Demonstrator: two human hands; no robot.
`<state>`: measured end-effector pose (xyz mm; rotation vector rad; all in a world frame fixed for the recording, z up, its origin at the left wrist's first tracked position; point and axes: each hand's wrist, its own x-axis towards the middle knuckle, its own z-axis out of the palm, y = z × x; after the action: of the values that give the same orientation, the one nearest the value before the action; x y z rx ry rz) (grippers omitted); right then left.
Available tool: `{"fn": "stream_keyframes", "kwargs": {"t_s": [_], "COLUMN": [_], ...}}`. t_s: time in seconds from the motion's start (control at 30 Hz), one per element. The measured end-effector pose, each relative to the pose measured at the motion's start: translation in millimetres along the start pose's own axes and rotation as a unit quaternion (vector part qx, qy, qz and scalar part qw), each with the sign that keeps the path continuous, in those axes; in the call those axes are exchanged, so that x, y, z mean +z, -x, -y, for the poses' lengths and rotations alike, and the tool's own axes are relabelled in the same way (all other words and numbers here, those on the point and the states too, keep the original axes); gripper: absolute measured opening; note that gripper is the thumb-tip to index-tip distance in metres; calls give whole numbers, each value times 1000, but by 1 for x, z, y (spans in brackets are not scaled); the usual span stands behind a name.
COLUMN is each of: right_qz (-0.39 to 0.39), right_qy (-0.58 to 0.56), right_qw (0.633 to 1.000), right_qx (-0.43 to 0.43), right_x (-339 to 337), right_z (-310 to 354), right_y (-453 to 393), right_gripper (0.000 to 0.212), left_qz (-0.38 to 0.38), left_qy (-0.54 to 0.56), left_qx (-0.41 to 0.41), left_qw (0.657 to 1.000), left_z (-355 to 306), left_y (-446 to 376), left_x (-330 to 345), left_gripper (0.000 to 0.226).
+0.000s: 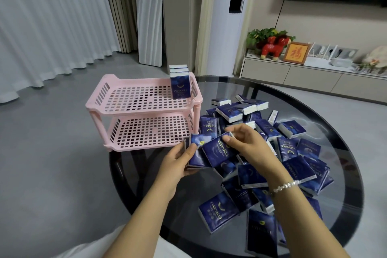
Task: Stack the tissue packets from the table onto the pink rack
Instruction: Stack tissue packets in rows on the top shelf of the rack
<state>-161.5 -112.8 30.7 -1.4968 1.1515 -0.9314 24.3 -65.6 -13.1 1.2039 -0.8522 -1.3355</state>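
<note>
A pink two-tier rack (134,98) stands on the left edge of the round glass table (339,132). Several dark blue tissue packets (180,84) stand upright in a row at the right end of its top shelf; the lower shelf shows none. A loose heap of blue packets (293,165) covers the table's middle and right. My left hand (178,163) grips a small stack of packets (198,153) in front of the rack. My right hand (247,142) pinches the top corner of a tilted packet (218,151) against that stack.
The rack's lower shelf sits just behind my left hand. Grey floor lies to the left of the table. A low cabinet (293,73) with a red toy horse, a plant and a framed picture stands at the back right, curtains at the back left.
</note>
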Motion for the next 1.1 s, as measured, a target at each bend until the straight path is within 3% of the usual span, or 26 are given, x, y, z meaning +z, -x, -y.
{"fn": "stream_keyframes", "kwargs": {"t_s": [0.13,0.33,0.57,0.73,0.83,0.97,1.1], "right_qz": [30,-15,-32,-16,-73,-168,-151], "right_qy": [137,236,214,209,238,380,475], "right_qw": [988,958,963,964,953,905,867], "right_qx": [-69,-161,-162,-163,-175,-93,17], "right_x": [1,23,33,28,16,-12,-35], "right_z": [8,5,-5,-8,-10,-20,-21], "right_y": [-10,-8,-10,-12,-13,-17,-15], "right_gripper": [24,29,26,23,20,30,55], "left_qz": [24,49,97,73,56,53,61], "left_qy": [-36,-23,-4,-20,-15,-17,-20], "left_qx": [-29,-47,-45,-49,-41,-21,-14], "left_qw": [999,997,994,996,997,998,998], "left_z": [0,0,0,5,6,8,10], "left_y": [1,3,5,2,-1,-4,-7], "left_x": [1,2,4,8,9,8,10], "left_gripper": [39,46,49,37,31,29,29]}}
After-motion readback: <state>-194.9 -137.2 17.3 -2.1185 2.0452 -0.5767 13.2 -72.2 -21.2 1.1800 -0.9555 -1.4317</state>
